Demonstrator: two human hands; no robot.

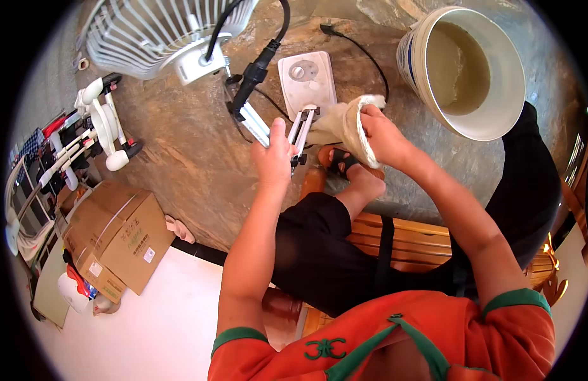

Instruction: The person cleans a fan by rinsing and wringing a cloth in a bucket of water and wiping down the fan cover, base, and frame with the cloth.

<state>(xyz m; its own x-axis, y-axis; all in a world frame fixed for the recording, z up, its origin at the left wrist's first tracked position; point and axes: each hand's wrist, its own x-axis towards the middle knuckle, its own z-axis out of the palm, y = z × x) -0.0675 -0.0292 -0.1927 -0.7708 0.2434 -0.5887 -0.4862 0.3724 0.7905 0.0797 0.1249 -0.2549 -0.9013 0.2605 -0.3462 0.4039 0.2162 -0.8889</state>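
My left hand (275,155) is closed around the white stand (254,124) of an electric fan, thumb pointing up. The fan's round wire cage (135,38) lies toward the upper left, and its pale base (307,86) with a round dial rests on the floor. My right hand (384,136) grips a damp-looking beige cloth (335,124), with the fingers tucked partly inside its fold. The cloth hangs beside the lower part of the stand; whether it touches the stand I cannot tell. A black cable (253,76) runs from the fan head.
A white bucket (427,76) of murky water (459,66) stands at the upper right. On the left are a cardboard box (126,235) and a white wheeled frame (103,120). My sandaled foot (348,165) is close below the cloth. A slatted wooden seat (402,241) is beneath me.
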